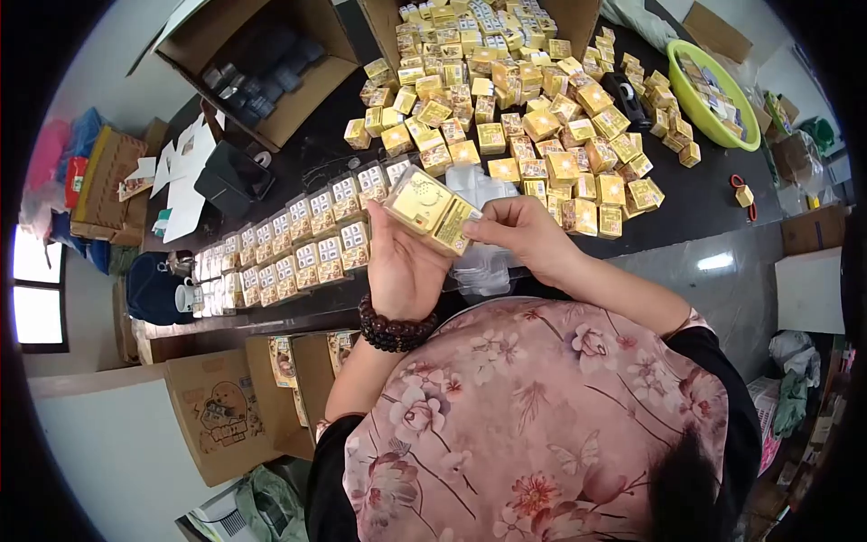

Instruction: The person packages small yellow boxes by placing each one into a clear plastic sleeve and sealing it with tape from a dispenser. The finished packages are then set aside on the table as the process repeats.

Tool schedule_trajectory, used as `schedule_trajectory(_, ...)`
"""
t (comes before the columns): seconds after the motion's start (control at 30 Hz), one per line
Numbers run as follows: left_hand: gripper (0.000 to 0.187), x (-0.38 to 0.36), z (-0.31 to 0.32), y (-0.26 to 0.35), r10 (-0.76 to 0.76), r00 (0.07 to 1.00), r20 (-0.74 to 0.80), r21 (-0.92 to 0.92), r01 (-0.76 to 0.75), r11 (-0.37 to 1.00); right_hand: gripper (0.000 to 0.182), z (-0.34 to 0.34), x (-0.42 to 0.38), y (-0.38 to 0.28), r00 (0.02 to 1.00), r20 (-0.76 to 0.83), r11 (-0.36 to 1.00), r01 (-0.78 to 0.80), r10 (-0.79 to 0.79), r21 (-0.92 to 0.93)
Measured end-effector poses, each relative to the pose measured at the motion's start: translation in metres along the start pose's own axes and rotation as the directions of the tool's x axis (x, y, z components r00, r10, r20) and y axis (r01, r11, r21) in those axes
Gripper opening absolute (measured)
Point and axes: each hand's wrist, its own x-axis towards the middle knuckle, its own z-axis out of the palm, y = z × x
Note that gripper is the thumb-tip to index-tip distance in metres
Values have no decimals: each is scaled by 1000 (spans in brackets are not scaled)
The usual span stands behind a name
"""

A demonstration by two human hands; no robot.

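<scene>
Presently, the gold pack (423, 206), a clear case with gold boxes inside, is held in the air above the front edge of the desk (691, 194), before the person's chest. The left hand (404, 271) supports it from below, palm up, its grip closed about the left end with the thumb along the edge. The right hand (519, 230) has its grip pinching the right end, thumb uppermost.

Clear plastic trays (485, 278) lie just beside and below the right hand. To the left, 2 rows of filled packs (307, 264) stand side by side. Beyond the hands, small gold boxes (562, 166) spread loosely from an open carton (386, 32). A green basin (712, 133) holding flat packs sits at far right; red-handled scissors, apparently, are too small to confirm. Dark bead bracelets (397, 332) encircle the left wrist.
</scene>
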Motion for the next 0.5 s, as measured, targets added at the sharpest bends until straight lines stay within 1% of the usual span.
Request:
schedule_trajectory(0.03, 60, -3, -2, -1, -40, 999, 18, -6, 40, 999, 25, -2, 2, 8, 1000, 5, 999, -12, 12, -53)
schedule_trajectory(0.07, 61, -5, -6, -1, -52, 997, -63, 20, 53, 998, 28, -3, 4, 13, 1000, 9, 994, -22, 23, -107)
schedule_trajectory(0.1, 61, -9, -13, 0, -45, 997, -70, 22, 47, 999, 34, 0, 4, 14, 998, -40, 970, -55, 46, -236)
schedule_trajectory(0.13, 60, -14, -21, 1, -126, 992, 6, -34, 126, 991, 34, 1, 5, 22, 998, -33, 971, -55, 49, -233)
schedule_trajectory(0.17, 59, -18, -28, 1, -202, 975, 87, -85, 210, 974, 36, 0, 6, 36, 980, -13, 912, 178, -196, -370)
schedule_trajectory(0.2, 55, -22, -33, -1, -231, 972, 41, -55, 233, 971, 39, -1, 7, 46, 904, 39, 780, 390, -427, -490)
schedule_trajectory(0.23, 55, -24, -41, -2, -230, 972, 40, -56, 232, 971, 40, -3, 10, 51, 832, 126, 613, 492, -540, -619)
schedule_trajectory(0.27, 55, -27, -52, -4, -282, 957, 65, -77, 287, 955, 40, -5, 15, 56, 833, 126, 615, 490, -538, -618)
schedule_trajectory(0.3, 55, -27, -54, -4, -332, 939, 92, -96, 340, 936, 39, -6, 20, 61, 774, 232, 462, 558, -590, -689)
schedule_trajectory(0.33, 45, -27, -54, -4, -279, 960, -32, 14, 280, 960, 38, -7, 23, 64, 706, 342, 294, 613, -620, -734)
schedule_trajectory(0.37, 45, -24, -50, -4, -276, 961, -29, 15, 277, 961, 38, -7, 24, 63, 704, 344, 290, 614, -621, -734)
schedule_trajectory(0.4, 41, -20, -47, -5, -50, 989, -141, 298, 90, 950, 37, -8, 24, 62, 746, 337, 306, 577, -574, -757)
schedule_trajectory(0.43, 39, -17, -45, -5, 197, 963, -182, 570, -60, 819, 35, -8, 24, 62, 787, 325, 322, 536, -524, -780)
schedule_trajectory(0.47, 42, -10, -62, 1, 328, 927, -183, 776, -69, 627, 35, -12, 29, 62, 783, 323, 325, 541, -532, -775)
schedule_trajectory(0.5, 42, -4, -73, 4, 326, 928, -179, 777, -70, 626, 34, -15, 31, 63, 794, 265, 349, 504, -547, -790)
